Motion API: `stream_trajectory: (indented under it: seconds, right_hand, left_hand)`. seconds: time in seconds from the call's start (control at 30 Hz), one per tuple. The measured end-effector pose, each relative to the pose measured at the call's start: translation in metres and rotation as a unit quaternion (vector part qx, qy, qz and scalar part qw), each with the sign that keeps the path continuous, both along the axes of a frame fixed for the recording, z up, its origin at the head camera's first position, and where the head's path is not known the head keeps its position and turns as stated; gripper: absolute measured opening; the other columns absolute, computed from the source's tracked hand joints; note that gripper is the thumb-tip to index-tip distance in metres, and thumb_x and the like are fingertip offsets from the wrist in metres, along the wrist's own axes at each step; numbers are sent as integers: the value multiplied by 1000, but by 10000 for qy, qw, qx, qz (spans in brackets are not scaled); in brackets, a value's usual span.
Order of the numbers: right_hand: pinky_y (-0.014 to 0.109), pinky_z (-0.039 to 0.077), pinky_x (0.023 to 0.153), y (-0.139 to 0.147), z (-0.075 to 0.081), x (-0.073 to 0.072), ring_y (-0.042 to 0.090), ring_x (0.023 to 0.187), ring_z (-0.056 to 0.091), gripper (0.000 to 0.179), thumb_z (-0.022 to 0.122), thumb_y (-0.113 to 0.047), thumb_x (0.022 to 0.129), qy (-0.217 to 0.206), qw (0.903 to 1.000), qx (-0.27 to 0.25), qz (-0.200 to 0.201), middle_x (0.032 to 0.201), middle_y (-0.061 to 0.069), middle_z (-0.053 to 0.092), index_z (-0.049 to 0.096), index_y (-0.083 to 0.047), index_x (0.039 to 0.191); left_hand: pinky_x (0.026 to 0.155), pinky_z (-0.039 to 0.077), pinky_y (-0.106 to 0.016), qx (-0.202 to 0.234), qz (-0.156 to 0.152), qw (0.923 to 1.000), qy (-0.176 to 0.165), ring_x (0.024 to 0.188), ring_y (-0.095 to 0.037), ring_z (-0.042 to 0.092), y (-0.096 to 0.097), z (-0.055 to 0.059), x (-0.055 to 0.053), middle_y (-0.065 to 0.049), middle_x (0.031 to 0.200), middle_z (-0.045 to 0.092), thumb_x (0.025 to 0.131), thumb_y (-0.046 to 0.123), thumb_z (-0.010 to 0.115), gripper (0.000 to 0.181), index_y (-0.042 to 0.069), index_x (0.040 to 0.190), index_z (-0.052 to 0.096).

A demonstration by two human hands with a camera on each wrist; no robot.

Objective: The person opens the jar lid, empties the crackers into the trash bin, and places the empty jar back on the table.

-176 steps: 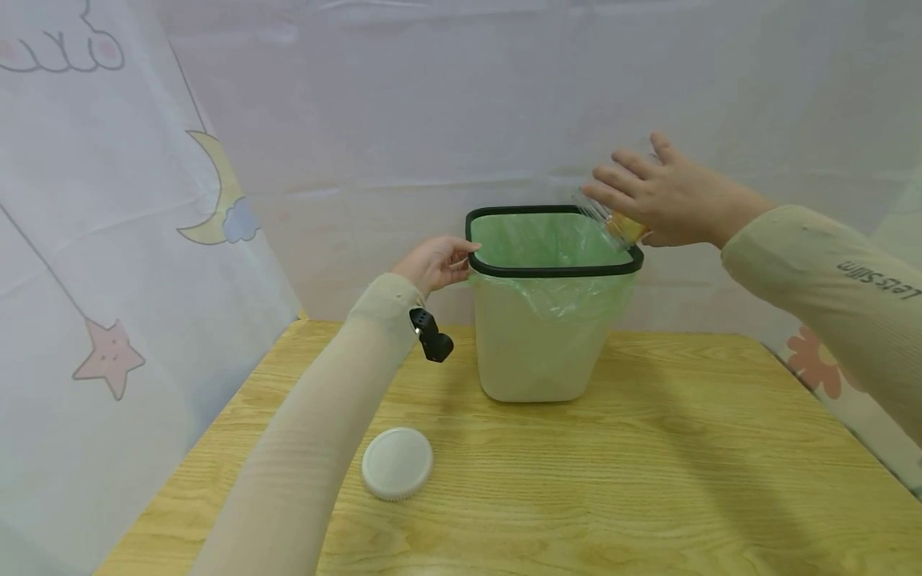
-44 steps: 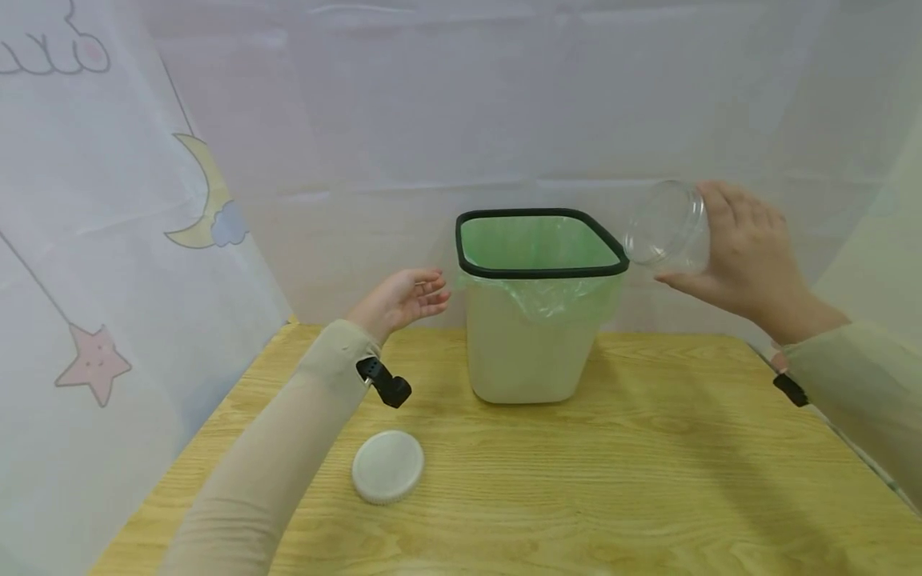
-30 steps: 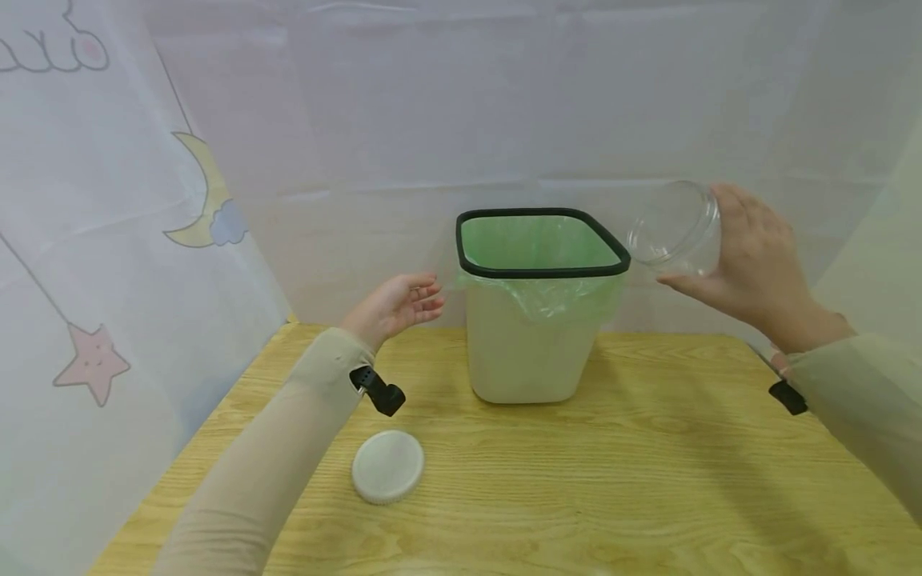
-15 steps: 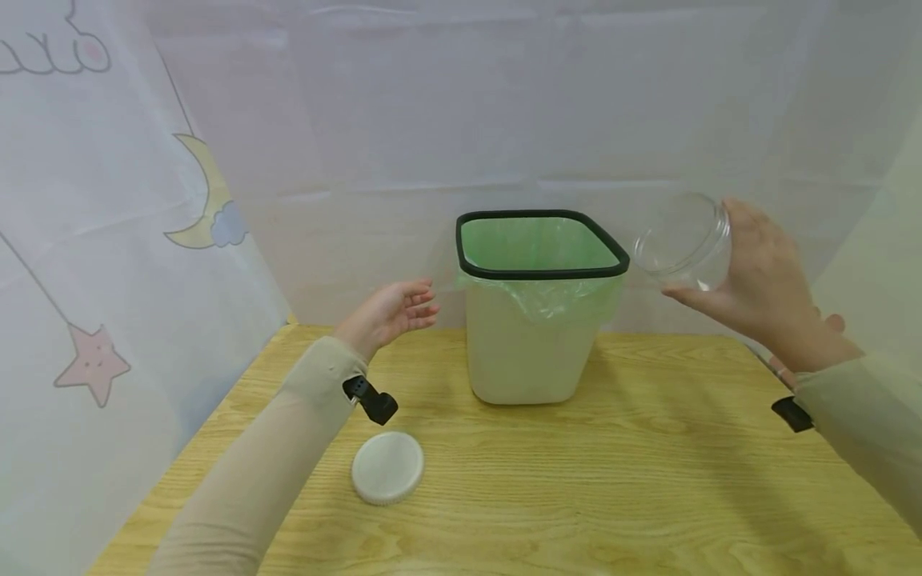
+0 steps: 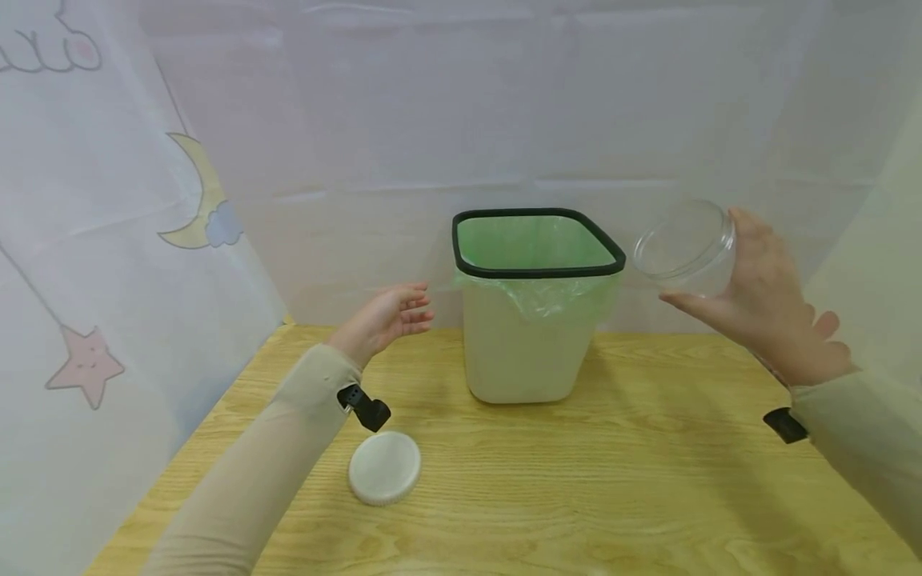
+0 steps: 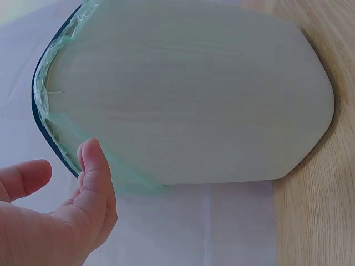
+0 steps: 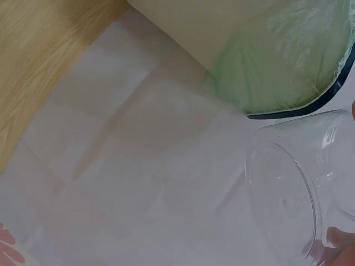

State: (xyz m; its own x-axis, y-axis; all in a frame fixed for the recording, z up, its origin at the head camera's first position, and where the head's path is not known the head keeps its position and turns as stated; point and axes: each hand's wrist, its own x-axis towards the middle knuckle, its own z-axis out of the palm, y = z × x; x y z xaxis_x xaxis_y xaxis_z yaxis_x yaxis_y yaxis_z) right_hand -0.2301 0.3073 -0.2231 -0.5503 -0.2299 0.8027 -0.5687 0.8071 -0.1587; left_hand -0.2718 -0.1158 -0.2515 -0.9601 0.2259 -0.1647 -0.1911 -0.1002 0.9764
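My right hand point(image 5: 767, 300) grips a clear jar point(image 5: 680, 252) by its side, just right of the bin's rim. The jar is tilted with its mouth to the left, and nothing shows inside it. In the right wrist view the jar point(image 7: 285, 194) sits close to the bin's dark rim, with only fingertips point(image 7: 344, 252) showing. My left hand point(image 5: 385, 320) hangs in the air left of the bin point(image 5: 529, 344), fingers loosely bent and holding nothing. The left wrist view shows that hand point(image 6: 66, 224) in front of the bin's pale side, thumb apart from the fingers.
The cream bin has a black rim point(image 5: 540, 273) and a green liner bag point(image 5: 555, 240); its bottom is out of sight. A round white lid point(image 5: 385, 468) lies on the wooden table point(image 5: 576, 496), near my left forearm. A printed cloth point(image 5: 360, 120) hangs behind.
Earlier my left hand held the bin's rim while my right tipped the jar, with something orange-yellow in it, over the bin. Both hands have since drawn away and lowered; the jar now looks empty.
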Motion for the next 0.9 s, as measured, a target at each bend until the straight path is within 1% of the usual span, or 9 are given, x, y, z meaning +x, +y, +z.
stream_trajectory:
  seconds: [0.07, 0.13, 0.2, 0.27, 0.43, 0.63, 0.77, 0.9]
  right_hand:
    - [63, 23, 107, -1, -1, 1, 54, 124, 34, 109, 85, -37, 64, -41, 9999, -118, 26, 136, 37, 37, 28, 3, 147]
    - [64, 24, 106, -2, -3, 3, 53, 125, 33, 110, 87, -24, 61, -135, 9996, -229, 15, 139, 36, 35, 26, 2, 149]
    - [65, 25, 105, -3, -5, 5, 53, 125, 33, 113, 88, -12, 57, -252, 9991, -350, -38, 142, 34, 33, 24, 2, 150]
    - [66, 26, 103, -4, -6, 7, 53, 125, 33, 116, 88, -6, 56, -338, 9984, -451, -79, 143, 34, 32, 22, 2, 150]
    - [68, 28, 101, -8, -10, 11, 51, 122, 34, 116, 89, -2, 56, -583, 9947, -835, -134, 142, 32, 33, 22, 1, 151]
    - [68, 27, 99, -14, -16, 15, 48, 122, 33, 116, 89, -1, 60, -1000, 9843, -1450, -139, 143, 29, 32, 20, -5, 153]
    - [69, 28, 96, -16, -21, 16, 47, 121, 34, 116, 89, -1, 60, -1020, 9824, -1556, -135, 143, 29, 33, 20, -8, 154]
    - [70, 29, 95, -16, -24, 18, 48, 120, 34, 117, 89, -3, 61, -1073, 9813, -1590, -133, 143, 29, 32, 18, -9, 154]
  left_hand:
    - [92, 49, -33, -14, -25, 10000, 25, 83, -14, 56, -1, 0, 1, -16, 134, 40, 105, 11, 38, 48, 1, 151, 28]
    - [89, 50, -31, -24, -36, 10000, 46, 84, -14, 56, -1, -1, 1, -19, 142, 35, 105, 11, 38, 49, 1, 151, 27]
    - [86, 51, -30, -43, -41, 10000, 66, 84, -14, 57, -2, -2, 1, -20, 147, 32, 105, 11, 38, 49, 1, 151, 27]
    - [81, 53, -27, -63, -37, 9999, 90, 83, -14, 57, -2, -3, 2, -21, 149, 31, 105, 10, 38, 49, 0, 151, 27]
    - [75, 53, -25, -119, -14, 9998, 160, 81, -13, 57, -3, -4, 5, -22, 149, 30, 105, 10, 39, 49, -1, 151, 27]
    - [83, 51, -31, -234, -18, 9993, 306, 82, -13, 57, -5, -7, 9, -24, 147, 32, 104, 9, 39, 49, -3, 150, 27]
    - [79, 52, -28, -282, 1, 9989, 382, 82, -13, 58, -6, -8, 13, -24, 147, 32, 104, 9, 40, 49, -3, 150, 28]
    - [75, 52, -26, -292, 44, 9987, 426, 81, -13, 58, -7, -10, 13, -25, 145, 34, 104, 9, 40, 48, -4, 149, 29]
